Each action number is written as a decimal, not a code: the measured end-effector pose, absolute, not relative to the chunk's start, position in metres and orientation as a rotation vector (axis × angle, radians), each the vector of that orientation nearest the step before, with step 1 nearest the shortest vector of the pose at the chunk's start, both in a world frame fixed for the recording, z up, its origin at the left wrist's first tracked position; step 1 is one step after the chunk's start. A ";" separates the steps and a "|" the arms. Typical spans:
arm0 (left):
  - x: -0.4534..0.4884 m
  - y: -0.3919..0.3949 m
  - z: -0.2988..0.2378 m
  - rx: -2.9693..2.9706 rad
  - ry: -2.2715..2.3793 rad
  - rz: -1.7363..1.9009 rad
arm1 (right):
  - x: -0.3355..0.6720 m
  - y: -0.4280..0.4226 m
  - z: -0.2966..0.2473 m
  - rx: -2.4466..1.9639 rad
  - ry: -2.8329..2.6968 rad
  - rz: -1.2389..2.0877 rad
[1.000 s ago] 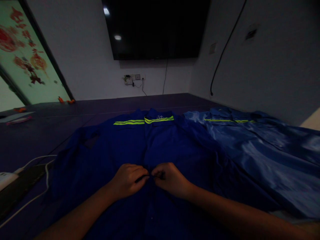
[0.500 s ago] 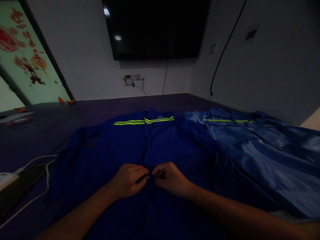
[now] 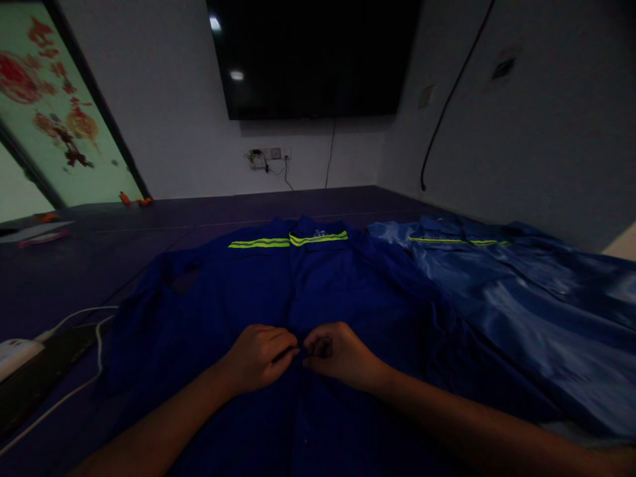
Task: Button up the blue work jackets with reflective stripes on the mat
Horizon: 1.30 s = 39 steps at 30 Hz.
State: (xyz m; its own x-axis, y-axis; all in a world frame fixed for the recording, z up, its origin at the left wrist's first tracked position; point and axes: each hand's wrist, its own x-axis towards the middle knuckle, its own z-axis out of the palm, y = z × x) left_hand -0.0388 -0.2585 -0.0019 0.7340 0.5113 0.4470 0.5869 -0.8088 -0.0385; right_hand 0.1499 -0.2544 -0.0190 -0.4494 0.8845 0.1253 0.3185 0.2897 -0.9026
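A dark blue work jacket with a yellow-green reflective stripe lies spread flat in front of me. My left hand and my right hand meet at its front opening, thumbs and fingers pinched on the two fabric edges. Both hands are closed on the cloth, fingertips almost touching each other. What sits between the fingertips is too dark to make out.
A second, shinier blue jacket lies to the right. At the left edge a white charger with a white cable lies beside a dark phone-like slab. A black screen hangs on the far wall.
Both hands stay pinched at the jacket's front; only the camera has shifted slightly.
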 end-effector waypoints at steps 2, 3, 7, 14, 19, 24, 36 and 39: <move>-0.039 -0.259 -0.002 -2.759 -0.880 -0.625 | 0.150 -0.254 -0.019 -1.090 -1.911 1.160; -0.039 -0.259 -0.001 -2.761 -0.880 -0.621 | 0.150 -0.254 -0.019 -1.096 -1.912 1.161; -0.038 -0.259 -0.001 -2.772 -0.872 -0.623 | 0.150 -0.254 -0.020 -1.100 -1.935 1.129; -0.038 -0.259 -0.002 -2.753 -0.864 -0.623 | 0.150 -0.255 -0.020 -1.098 -1.961 1.078; -0.038 -0.259 -0.002 -2.744 -0.864 -0.638 | 0.149 -0.257 -0.016 -1.109 -1.972 1.041; -0.037 -0.258 -0.003 -2.748 -0.872 -0.618 | 0.149 -0.257 -0.016 -1.125 -1.977 1.032; -0.037 -0.259 -0.002 -2.741 -0.879 -0.632 | 0.151 -0.254 -0.020 -1.092 -1.993 1.031; -0.037 -0.259 -0.002 -2.743 -0.883 -0.620 | 0.151 -0.254 -0.019 -1.100 -1.981 1.042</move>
State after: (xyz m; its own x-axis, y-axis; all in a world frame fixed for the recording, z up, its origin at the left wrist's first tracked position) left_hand -0.0373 -0.2589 -0.0019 0.7347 0.5115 0.4456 0.5928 -0.8035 -0.0552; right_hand 0.1509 -0.2536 -0.0192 -0.4481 0.8816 0.1480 0.3777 0.3368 -0.8625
